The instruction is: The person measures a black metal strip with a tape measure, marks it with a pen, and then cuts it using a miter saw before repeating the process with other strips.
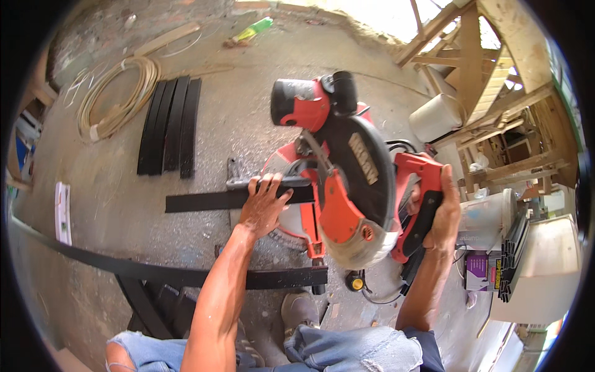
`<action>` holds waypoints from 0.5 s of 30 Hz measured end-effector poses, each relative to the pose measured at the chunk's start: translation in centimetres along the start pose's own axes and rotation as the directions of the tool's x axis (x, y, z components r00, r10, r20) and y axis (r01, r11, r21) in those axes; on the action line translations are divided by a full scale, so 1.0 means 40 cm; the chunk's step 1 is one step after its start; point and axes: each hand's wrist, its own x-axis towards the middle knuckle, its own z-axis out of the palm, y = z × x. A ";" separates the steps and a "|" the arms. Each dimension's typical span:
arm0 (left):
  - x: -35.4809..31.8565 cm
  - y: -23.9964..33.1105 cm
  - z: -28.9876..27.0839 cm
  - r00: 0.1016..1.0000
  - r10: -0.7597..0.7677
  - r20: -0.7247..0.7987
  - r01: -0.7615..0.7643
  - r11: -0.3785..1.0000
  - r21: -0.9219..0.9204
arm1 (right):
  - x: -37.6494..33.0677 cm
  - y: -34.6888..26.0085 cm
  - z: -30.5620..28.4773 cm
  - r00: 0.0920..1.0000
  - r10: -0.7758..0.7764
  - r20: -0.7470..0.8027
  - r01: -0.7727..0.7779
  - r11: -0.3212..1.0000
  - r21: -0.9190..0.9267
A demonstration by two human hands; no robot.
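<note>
Head view showed the left hand pressed flat on a black strip, its grip pinning the strip against the saw's fence, likely to steady it. Right of it, the right hand had its grip closed round the red handle of the mitre saw. More black strips lay on the floor well beyond the left grip.

A purple and white box stood at the right of the frame, low down; a flat white printed package lay at the left edge.
</note>
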 end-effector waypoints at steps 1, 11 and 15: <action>0.000 -0.002 -0.005 1.000 0.005 -0.008 -0.005 1.000 0.003 | 0.001 -0.003 0.000 1.000 -0.002 0.012 0.002 1.000 0.002; 0.006 0.006 -0.005 1.000 0.012 0.006 -0.012 1.000 0.011 | 0.005 0.007 -0.017 0.996 -0.075 0.056 0.077 0.997 -0.029; 0.003 0.004 -0.010 1.000 0.007 0.004 -0.007 1.000 0.011 | 0.005 0.012 -0.012 0.997 -0.059 0.054 0.060 0.998 -0.019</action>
